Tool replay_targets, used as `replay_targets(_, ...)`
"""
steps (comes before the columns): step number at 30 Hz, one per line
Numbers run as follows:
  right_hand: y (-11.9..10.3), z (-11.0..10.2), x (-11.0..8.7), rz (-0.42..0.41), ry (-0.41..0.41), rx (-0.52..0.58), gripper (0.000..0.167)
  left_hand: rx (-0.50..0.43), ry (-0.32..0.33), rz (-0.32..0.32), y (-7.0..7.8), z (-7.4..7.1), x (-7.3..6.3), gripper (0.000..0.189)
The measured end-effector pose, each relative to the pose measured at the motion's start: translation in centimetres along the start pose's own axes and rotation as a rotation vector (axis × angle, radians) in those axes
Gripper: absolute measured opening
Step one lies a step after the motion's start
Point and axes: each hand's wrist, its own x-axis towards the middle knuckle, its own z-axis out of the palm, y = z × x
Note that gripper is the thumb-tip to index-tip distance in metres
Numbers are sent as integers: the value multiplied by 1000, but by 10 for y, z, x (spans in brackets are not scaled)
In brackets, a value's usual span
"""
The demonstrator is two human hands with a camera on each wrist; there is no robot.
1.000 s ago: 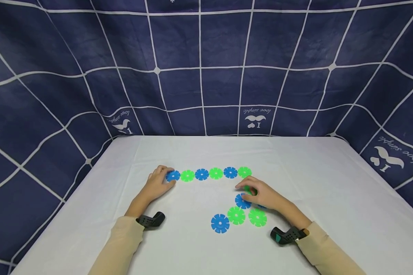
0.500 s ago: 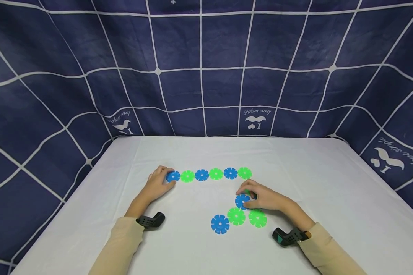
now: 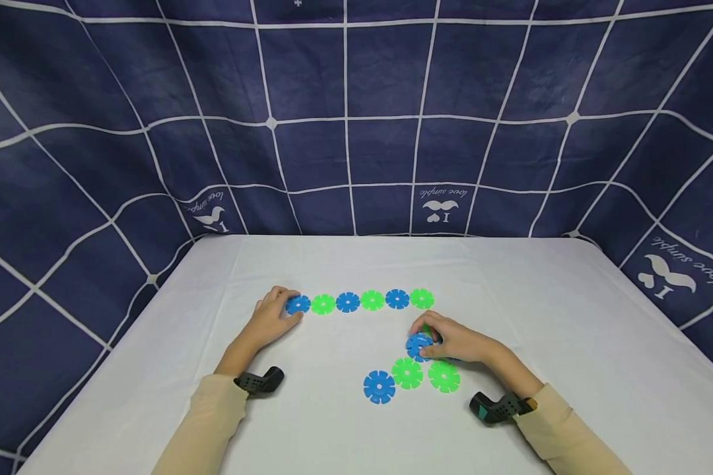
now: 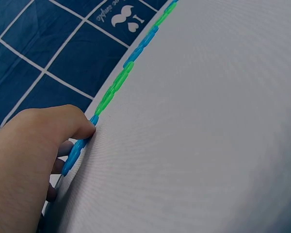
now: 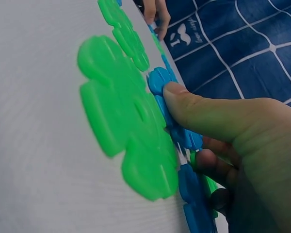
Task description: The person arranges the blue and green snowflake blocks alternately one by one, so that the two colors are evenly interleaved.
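Pinching the end blue disc [image 3: 298,304] between thumb and fingers, the left hand [image 3: 271,315] rests left of centre on the white table [image 3: 309,422]; the disc sits in the mouth of the grip, its right part showing. Running right from it, side by side, is a row of five discs [image 3: 372,300], green and blue by turns. Below and right of centre lies a loose blue disc [image 3: 379,387], with a green disc [image 3: 407,373] just beside it at upper right. Above that, the right hand [image 3: 454,340] pinches the held blue disc [image 3: 417,347], thumb on its near side, fingers bent behind; the disc juts left of the thumb tip. Whether it touches the table I cannot tell. Below this hand lies the right-hand green disc [image 3: 443,376]; in the right wrist view another blue disc [image 5: 193,199] shows beneath the fingers, partly hidden.
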Motion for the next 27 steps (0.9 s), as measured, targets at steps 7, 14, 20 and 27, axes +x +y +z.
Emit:
replay_targets(7, 0, -2, 0, -13, -42, 106, 31, 7, -6, -6, 0, 1, 0, 50)
replay_targets(14, 1, -6, 1, -18, -50, 139, 26, -3, -3, -6, 0, 1, 1, 50)
replay_targets(20, -1, -14, 0, 1, -42, 169, 26, -1, -12, -20, 1, 0, 1, 51)
replay_targets(27, -1, -26, -2, 38, 40, 160, 28, 3, -10, -18, 0, -1, 1, 50)
